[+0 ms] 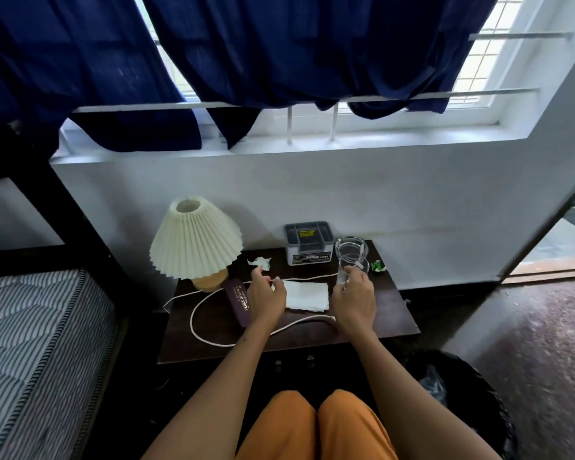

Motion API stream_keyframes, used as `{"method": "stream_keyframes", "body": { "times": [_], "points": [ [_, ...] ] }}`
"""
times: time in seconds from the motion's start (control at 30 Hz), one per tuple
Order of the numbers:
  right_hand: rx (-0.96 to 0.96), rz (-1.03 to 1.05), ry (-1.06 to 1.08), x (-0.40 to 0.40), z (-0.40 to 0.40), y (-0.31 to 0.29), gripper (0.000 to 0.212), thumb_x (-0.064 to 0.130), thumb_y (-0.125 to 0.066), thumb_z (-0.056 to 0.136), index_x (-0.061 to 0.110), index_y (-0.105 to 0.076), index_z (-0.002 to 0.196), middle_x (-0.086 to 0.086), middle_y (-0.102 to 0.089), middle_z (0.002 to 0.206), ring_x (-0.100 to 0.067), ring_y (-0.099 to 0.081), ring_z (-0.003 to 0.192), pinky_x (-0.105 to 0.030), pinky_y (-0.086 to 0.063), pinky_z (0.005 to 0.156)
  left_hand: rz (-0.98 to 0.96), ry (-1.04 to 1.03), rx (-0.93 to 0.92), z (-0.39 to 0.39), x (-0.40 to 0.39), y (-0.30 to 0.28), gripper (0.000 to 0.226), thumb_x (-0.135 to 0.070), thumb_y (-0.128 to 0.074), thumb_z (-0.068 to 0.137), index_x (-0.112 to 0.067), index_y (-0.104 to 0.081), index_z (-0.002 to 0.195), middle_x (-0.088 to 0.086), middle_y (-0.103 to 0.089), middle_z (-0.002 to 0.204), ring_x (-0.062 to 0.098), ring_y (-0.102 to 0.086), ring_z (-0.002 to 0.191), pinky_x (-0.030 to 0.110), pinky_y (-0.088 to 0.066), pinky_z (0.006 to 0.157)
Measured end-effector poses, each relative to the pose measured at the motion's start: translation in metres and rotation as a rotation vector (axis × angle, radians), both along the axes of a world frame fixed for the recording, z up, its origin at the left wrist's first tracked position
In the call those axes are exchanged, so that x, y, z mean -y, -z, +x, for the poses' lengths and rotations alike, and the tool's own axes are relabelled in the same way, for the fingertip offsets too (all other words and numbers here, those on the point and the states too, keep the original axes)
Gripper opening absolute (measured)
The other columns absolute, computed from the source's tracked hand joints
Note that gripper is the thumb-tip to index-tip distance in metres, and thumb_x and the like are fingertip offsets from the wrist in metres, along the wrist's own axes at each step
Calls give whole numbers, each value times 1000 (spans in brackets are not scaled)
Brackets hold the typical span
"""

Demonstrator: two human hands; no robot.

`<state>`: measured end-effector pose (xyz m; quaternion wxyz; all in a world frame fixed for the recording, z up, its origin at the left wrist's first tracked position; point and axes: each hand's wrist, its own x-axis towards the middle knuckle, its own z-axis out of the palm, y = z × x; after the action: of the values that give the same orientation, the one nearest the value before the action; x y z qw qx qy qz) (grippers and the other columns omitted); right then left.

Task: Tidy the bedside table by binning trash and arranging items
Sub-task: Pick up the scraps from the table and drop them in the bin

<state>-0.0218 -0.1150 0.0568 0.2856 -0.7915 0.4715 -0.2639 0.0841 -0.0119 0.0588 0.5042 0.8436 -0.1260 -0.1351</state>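
1. The desk (379, 313) stood below the window, dark-topped and not yet tidied; a black bin (472, 386) sat on the floor at its right front corner.
2. The lamp (195, 237), with its pleated shade, occupied the back left; its white cord (200, 330) looped across the front of the desk and passed near both wrists. A hasty pull-back could snag that loop and drag the lamp.
3. A grey box (308, 244) rested against the wall, and a purple glasses case (239, 302) lay beside the left hand.
4. A flat white tissue (307, 295) lay between the hands.
5. The right hand (354, 298) was closed around the lower part of a clear glass (351, 257). The hold looked low, so the glass might tip or slip, and it could knock the box just beside it.
6. The left hand (266, 293) was loosely curled, fingers pinching a thin white strand, seemingly the cord.
7. A crumpled white scrap (259, 261) and a green wrapper (378, 266) remained unbinned; the wrapper sat near the right edge and could be brushed off.
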Motion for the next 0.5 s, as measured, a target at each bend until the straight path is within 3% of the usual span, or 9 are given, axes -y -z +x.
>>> {"method": "stream_keyframes", "body": {
  "times": [0.27,0.5],
  "points": [
    [116,46,268,69,2,16,28,10,-45,93,6,-57,118,-16,-58,120,-31,-51,112,-37,-43,92,206,60,62,43,33,24,47,-19,-49,92,-2,-35,133,20,-56,126,36,-52,116,37,-41,92],
    [-2,247,325,136,13,55,23,12,-51,92,5,-58,113,-18,-53,123,-34,-53,112,-36,-42,92,357,113,94,84,64,65,44,-17,-47,94,-4,-42,135,22,-47,131,35,-46,122,40,-39,98]
  ]
}}
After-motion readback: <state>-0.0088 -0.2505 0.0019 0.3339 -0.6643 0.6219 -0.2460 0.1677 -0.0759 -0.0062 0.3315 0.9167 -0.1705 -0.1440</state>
